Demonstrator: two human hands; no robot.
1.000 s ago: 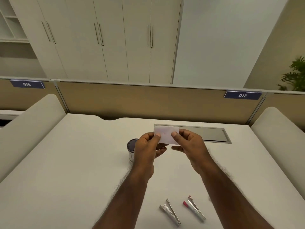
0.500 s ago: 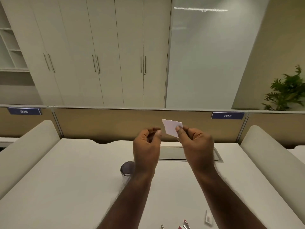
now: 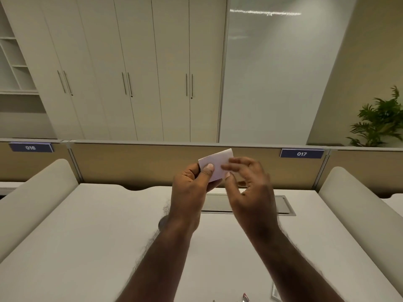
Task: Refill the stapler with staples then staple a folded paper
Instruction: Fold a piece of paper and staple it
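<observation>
Holding a small folded white paper (image 3: 214, 165) up in the air above the far middle of the white desk (image 3: 87, 232), level with the tan partition (image 3: 135, 162) behind it. Pinching the paper's left end with the left hand (image 3: 192, 188), thumb lying flat across the near face and curled fingers tucked behind. Hovering at the paper's right edge with the right hand (image 3: 248, 188), blurred, fingers spread and loosely bent, thumb tip at the lower right corner; cannot tell whether actually gripping or only touching. Paper tilting slightly, right corner higher than left.

Peeking out just left of the left wrist, the dark rim of a small metal cup (image 3: 162, 222) standing on the desk. Lying flush in the desk beyond the hands, a grey cable tray cover (image 3: 283, 205). Showing at the near edge, right of centre, only slivers of a red-tipped stapler (image 3: 246, 297) and a small white box (image 3: 275, 292), too cropped for more.

Standing behind the partition, white cabinets (image 3: 135, 68), blue tags reading 016 (image 3: 30, 147) and 017 (image 3: 301, 153), and a green plant (image 3: 379, 120) at far right.
</observation>
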